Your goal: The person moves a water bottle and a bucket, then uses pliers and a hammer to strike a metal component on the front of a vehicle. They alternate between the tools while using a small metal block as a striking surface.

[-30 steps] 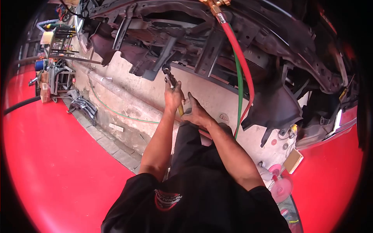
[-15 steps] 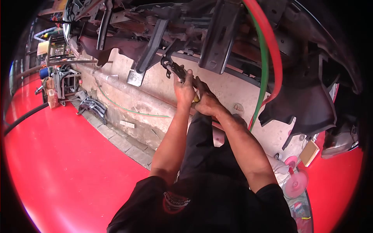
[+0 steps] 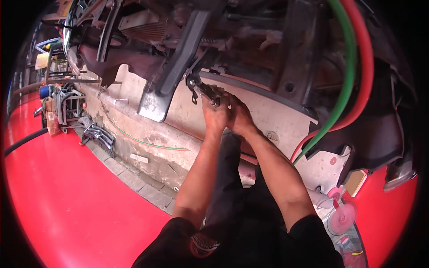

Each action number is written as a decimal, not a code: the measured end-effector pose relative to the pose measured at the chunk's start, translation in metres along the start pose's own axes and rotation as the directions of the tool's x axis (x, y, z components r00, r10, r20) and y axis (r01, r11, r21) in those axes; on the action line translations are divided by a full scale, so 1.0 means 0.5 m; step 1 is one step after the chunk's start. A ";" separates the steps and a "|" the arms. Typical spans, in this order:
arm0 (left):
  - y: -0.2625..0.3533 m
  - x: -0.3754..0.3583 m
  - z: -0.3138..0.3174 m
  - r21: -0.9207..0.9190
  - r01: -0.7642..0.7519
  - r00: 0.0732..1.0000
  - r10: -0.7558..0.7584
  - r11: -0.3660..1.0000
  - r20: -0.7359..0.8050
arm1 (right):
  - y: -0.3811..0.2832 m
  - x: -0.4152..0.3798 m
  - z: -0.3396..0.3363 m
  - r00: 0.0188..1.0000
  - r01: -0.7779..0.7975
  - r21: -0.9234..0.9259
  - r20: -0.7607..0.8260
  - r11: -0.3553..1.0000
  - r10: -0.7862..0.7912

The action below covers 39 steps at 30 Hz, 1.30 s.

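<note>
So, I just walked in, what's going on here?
Someone is handling a dark metal tool beneath exposed vehicle structure. Their left hand is closed around it; the right hand is pressed alongside, though its hold is largely hidden. The tool's head is near a long metal bracket; I can't tell whether it's clamped onto anything. A green hose and red hose hang off to the right.

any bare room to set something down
Widest is the red floor at left, bordered by the grey brick strip and cardboard box; a smaller red patch lies right of the pink disc. Crowded: around the left hand and right hand, by the tool and metal bracket, and where the green hose and red hose hang.
</note>
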<state>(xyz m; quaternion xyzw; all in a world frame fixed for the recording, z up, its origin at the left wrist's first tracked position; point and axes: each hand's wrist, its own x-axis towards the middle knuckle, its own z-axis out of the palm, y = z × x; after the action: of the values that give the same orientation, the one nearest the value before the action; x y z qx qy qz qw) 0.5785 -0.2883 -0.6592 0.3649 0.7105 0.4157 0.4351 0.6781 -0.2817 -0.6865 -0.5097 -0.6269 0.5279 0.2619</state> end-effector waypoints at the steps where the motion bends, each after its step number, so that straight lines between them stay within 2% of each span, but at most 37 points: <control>1: 0.016 -0.014 0.006 -0.062 -0.094 0.994 0.090 0.994 -0.060 | -0.002 -0.009 -0.001 0.999 0.029 0.065 0.022 0.997 -0.031; 2: 0.022 -0.027 0.007 -0.115 -0.190 0.977 0.175 0.975 -0.125 | -0.007 -0.018 -0.002 0.997 0.056 0.131 0.041 0.990 -0.062; 4: 0.015 -0.038 -0.003 -0.136 -0.181 0.978 0.163 0.974 -0.134 | -0.016 -0.030 0.014 0.993 0.067 0.198 0.085 0.978 -0.086; 6: 0.016 -0.052 -0.025 0.103 -0.151 0.971 0.167 0.983 -0.169 | -0.009 -0.043 0.045 0.970 0.093 0.043 0.221 0.995 -0.100; 7: 0.033 -0.059 -0.029 0.106 -0.143 0.972 0.159 0.984 -0.170 | -0.073 -0.045 0.004 0.944 0.083 0.126 0.308 0.989 -0.118; 8: 0.030 -0.058 -0.032 0.106 -0.142 0.973 0.159 0.984 -0.170 | -0.068 -0.044 0.011 0.944 0.082 0.126 0.308 0.989 -0.118; 10: 0.023 -0.051 -0.038 0.249 -0.160 0.961 0.208 0.955 -0.181 | -0.056 -0.040 0.026 0.945 0.123 0.083 0.293 0.989 -0.142; 14: 0.004 -0.038 -0.036 0.254 -0.265 0.935 0.312 0.930 -0.168 | -0.042 -0.027 0.033 0.945 0.121 0.133 0.288 0.984 -0.155; 17: 0.006 -0.037 -0.026 0.249 -0.253 0.939 0.299 0.935 -0.170 | -0.043 -0.021 0.033 0.954 0.153 0.041 0.256 0.987 -0.158; 19: 0.015 -0.033 -0.017 0.317 -0.222 0.912 0.311 0.922 -0.266 | -0.057 -0.032 0.024 0.981 0.116 0.012 0.156 0.993 -0.117; 20: 0.013 -0.031 -0.017 0.321 -0.224 0.911 0.315 0.920 -0.266 | -0.057 -0.029 0.027 0.981 0.119 0.016 0.154 0.993 -0.120; 22: 0.015 -0.026 -0.021 0.418 -0.213 0.900 0.344 0.883 -0.269 | -0.052 -0.020 0.039 0.988 0.022 -0.019 0.152 1.000 -0.019; 26: 0.020 -0.030 -0.015 0.434 -0.179 0.901 0.324 0.883 -0.287 | -0.028 -0.014 0.054 0.992 0.050 -0.002 0.115 0.999 -0.049; 28: 0.022 -0.025 -0.013 0.490 -0.117 0.911 0.290 0.864 -0.293 | -0.021 -0.011 0.057 0.999 -0.006 0.028 0.033 1.000 0.005; 32: 0.029 -0.028 -0.015 0.503 -0.078 0.913 0.264 0.861 -0.310 | -0.002 -0.005 0.069 0.998 0.050 0.074 0.024 0.996 -0.052; 35: 0.034 -0.029 -0.007 0.524 -0.110 0.899 0.309 0.844 -0.309 | 0.011 0.003 0.072 0.998 0.052 0.014 0.019 0.999 -0.052; 37: 0.032 -0.017 -0.011 0.528 -0.181 0.853 0.400 0.830 -0.334 | 0.012 0.014 0.079 0.984 0.161 0.033 -0.090 0.986 -0.157; 38: 0.033 -0.018 -0.014 0.530 -0.182 0.851 0.403 0.828 -0.337 | 0.017 0.014 0.085 0.983 0.165 0.035 -0.089 0.986 -0.161; 39: 0.035 -0.022 -0.020 0.429 -0.215 0.887 0.359 0.878 -0.289 | 0.021 0.010 0.090 0.994 0.104 0.025 -0.029 0.994 -0.103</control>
<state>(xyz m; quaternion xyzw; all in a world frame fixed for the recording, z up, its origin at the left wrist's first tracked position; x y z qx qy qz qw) 0.5762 -0.2941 -0.6372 0.4636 0.7822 0.3885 0.1496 0.6413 -0.2959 -0.7112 -0.4801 -0.6419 0.5147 0.3043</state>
